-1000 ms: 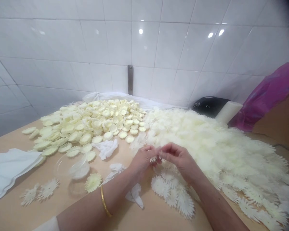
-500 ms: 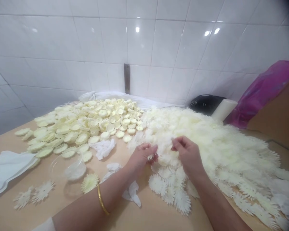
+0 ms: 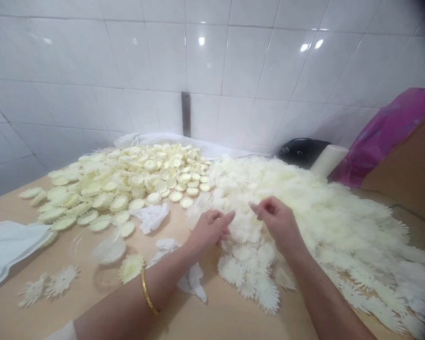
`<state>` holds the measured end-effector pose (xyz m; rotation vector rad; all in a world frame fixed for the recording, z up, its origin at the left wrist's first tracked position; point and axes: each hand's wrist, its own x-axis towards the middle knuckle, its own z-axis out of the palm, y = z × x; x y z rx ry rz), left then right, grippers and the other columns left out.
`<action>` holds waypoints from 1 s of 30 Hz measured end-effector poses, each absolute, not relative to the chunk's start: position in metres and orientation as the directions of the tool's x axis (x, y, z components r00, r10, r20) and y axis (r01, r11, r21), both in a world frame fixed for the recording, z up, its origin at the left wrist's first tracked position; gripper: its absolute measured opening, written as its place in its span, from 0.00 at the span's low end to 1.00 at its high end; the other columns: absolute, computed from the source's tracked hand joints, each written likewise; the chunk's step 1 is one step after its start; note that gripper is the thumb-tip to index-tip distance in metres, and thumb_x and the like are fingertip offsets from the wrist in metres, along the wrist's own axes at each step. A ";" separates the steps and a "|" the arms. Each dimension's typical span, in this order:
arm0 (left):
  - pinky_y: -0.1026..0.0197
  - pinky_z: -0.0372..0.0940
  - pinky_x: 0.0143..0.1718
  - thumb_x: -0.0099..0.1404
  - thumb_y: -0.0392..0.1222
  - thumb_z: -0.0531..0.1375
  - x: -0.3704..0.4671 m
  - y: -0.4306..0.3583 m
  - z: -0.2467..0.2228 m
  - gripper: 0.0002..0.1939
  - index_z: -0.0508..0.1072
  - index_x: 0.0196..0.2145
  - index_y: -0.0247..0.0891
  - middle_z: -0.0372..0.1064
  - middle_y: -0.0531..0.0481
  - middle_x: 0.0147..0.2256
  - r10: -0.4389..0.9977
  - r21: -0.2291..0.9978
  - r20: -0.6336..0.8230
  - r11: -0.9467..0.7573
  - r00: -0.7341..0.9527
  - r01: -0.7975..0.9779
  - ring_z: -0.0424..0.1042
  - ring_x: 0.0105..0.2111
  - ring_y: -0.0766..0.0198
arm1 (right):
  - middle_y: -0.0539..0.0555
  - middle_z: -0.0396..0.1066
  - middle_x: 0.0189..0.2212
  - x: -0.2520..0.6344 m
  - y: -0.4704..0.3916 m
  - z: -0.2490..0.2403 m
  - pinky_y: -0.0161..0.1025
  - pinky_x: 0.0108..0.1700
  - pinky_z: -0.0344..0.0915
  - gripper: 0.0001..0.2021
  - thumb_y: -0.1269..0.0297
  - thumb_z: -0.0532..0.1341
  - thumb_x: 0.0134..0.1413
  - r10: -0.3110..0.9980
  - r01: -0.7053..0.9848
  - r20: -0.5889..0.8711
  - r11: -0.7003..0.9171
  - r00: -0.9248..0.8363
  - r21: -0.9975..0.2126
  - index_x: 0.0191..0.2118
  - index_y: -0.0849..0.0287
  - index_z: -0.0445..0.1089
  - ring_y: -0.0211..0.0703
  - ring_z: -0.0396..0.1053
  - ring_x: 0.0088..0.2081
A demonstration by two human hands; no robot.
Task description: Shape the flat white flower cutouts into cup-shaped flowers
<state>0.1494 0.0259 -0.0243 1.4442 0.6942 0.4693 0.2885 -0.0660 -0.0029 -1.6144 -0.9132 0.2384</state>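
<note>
In the head view, the left hand (image 3: 210,231) and the right hand (image 3: 278,226), seen together one second earlier, are now parted by a clear gap. By this, the joint fingering of a small white piece appears to be paused or broken off. That piece is no longer plainly shown at the left hand, where the thumb is stretched out over curled fingers; whether anything is held there cannot be told. On the right hand, thumb and forefinger are brought close at the tips, but whether anything thin is pinched cannot be told either.

Both hands are held over the near edge of the white flowers (image 3: 315,217), heaped to the right. The yellow cups (image 3: 138,179) are heaped to the left, and just in front of them a tissue (image 3: 150,217) and a clear dish (image 3: 109,249) are seen. A yellow flower (image 3: 131,267) is placed beside the dish, on the table (image 3: 17,326).
</note>
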 end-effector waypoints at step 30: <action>0.71 0.50 0.12 0.55 0.48 0.57 0.147 0.034 -0.013 0.13 0.62 0.25 0.34 0.62 0.54 0.15 0.632 0.970 -0.046 0.212 0.774 -0.115 0.59 0.11 0.73 | 0.51 0.65 0.25 0.253 -0.065 -0.008 0.35 0.32 0.59 0.06 0.64 0.53 0.53 0.751 0.679 0.521 0.134 0.406 -0.722 0.29 0.59 0.63 0.39 0.62 0.28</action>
